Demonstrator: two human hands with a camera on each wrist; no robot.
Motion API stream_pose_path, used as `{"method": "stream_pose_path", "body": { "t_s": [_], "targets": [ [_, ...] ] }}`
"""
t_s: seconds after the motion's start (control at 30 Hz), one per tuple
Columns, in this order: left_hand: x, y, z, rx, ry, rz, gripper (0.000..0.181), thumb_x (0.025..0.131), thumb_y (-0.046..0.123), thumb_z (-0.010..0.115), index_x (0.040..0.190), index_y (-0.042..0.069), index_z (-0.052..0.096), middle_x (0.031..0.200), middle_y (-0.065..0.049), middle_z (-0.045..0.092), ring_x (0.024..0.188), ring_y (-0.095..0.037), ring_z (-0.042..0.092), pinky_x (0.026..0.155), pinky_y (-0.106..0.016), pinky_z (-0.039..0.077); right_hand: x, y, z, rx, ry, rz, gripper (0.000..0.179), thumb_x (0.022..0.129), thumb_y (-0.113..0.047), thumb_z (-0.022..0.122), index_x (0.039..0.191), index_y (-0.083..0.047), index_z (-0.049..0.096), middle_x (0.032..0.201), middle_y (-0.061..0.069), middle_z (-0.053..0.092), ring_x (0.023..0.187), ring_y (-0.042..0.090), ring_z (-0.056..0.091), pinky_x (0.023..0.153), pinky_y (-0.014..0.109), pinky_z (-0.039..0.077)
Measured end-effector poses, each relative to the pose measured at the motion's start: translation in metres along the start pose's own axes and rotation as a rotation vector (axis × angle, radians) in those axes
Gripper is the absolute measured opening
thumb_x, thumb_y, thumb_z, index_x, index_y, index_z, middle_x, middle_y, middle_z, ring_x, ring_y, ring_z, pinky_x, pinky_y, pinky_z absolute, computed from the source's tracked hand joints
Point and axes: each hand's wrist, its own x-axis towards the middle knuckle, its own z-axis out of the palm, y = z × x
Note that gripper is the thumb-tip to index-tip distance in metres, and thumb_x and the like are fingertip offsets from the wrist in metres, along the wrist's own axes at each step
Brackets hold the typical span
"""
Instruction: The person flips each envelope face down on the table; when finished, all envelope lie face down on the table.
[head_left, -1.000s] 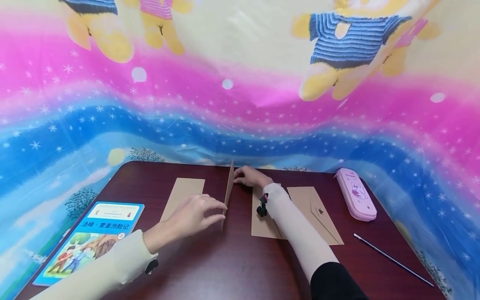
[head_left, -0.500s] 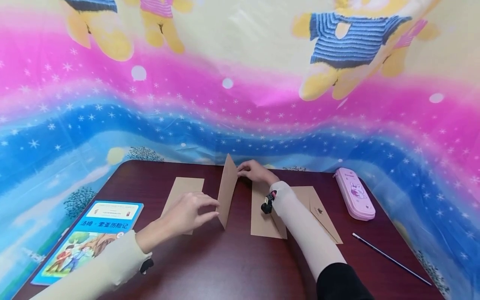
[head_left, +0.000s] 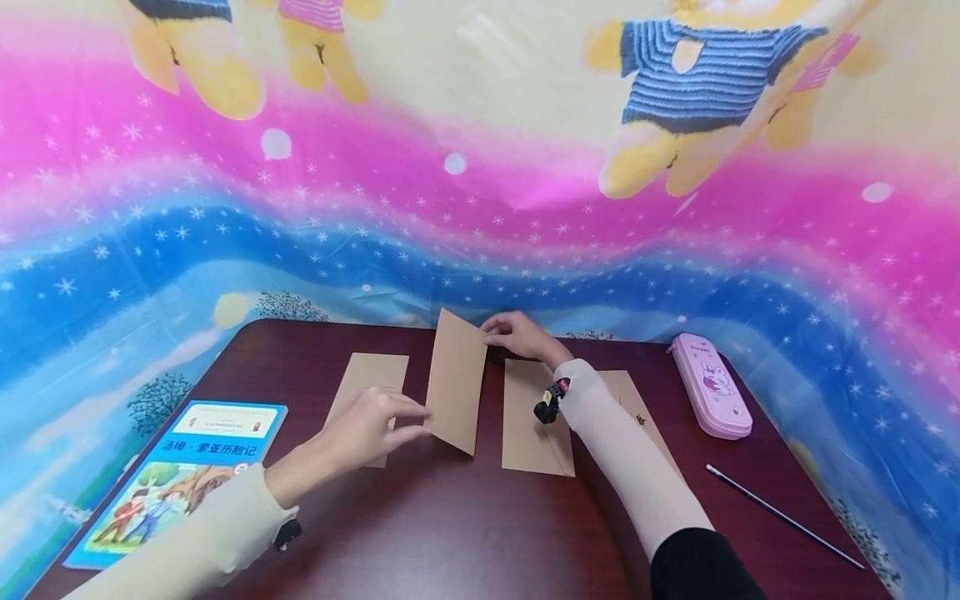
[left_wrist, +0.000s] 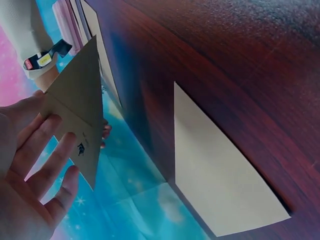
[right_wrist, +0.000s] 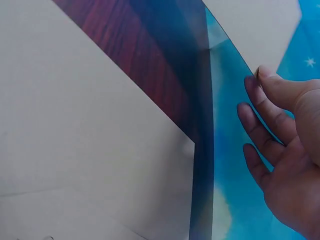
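- Blue paperback book with a cartoon cover (head_left: 176,454): flat along the left edge of the dark red-brown table (head_left: 480,521).
- Plain brown paper rectangle (head_left: 372,375): flat, left of centre towards the far edge. Partly hidden in head view; whole in left wrist view.
- Left hand (head_left: 363,429): thumb and index finger pinch the held envelope's left edge; other fingers loosely spread.
- Upright brown paper envelope, the held envelope (head_left: 457,383): mid-table, towards the far edge. Head view shows a blank face; left wrist view, flap and small dark print. Half a second ago more edge-on; broad face now turned to head camera.
- Right hand (head_left: 525,337): thumb and index finger pinch its upper right corner, other fingers loosely curved (right wrist view). Shifted rightward.
- Two flat brown envelopes (head_left: 525,404): right of centre, partly behind the right arm.
- Pink zipped pencil case (head_left: 712,387): far right corner.
- Slim dark pencil (head_left: 787,517): near the right edge.
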Motion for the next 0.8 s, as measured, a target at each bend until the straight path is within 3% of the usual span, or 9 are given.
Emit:
{"method": "stream_pose_path", "body": {
  "t_s": [0.4, 0.6, 0.8],
  "targets": [
    [-0.006, -0.004, 0.004, 0.012, -0.07, -0.044, 0.018, 0.086, 0.019, 0.083, 0.103, 0.012, 0.083, 0.095, 0.002, 0.082, 0.086, -0.015, 0.076, 0.073, -0.029, 0.058, -0.002, -0.007, -0.016, -0.016, 0.008, -0.034, 0.028, 0.101, -0.029, 0.066, 0.125, -0.016, 0.074, 0.119, 0.006, 0.076, 0.117, 0.025, 0.069, 0.103, 0.047, 0.052],
    [-0.01, -0.005, 0.008, 0.014, -0.093, -0.068, 0.018, 0.086, 0.021, 0.083, 0.103, 0.014, 0.083, 0.095, 0.003, 0.081, 0.086, -0.015, 0.075, 0.069, -0.024, 0.055, -0.005, -0.007, -0.014, -0.018, -0.021, -0.026, 0.029, 0.102, -0.027, 0.066, 0.128, -0.017, 0.071, 0.115, 0.005, 0.075, 0.113, 0.023, 0.069, 0.103, 0.045, 0.052],
    [-0.012, -0.008, 0.012, 0.004, -0.137, -0.105, 0.02, 0.087, 0.023, 0.082, 0.104, 0.014, 0.083, 0.096, 0.003, 0.081, 0.079, -0.013, 0.072, 0.07, -0.025, 0.055, -0.004, -0.008, -0.009, -0.037, -0.042, -0.027, 0.029, 0.101, -0.027, 0.066, 0.129, -0.018, 0.071, 0.122, 0.005, 0.074, 0.118, 0.024, 0.067, 0.106, 0.046, 0.051]
  ]
}}
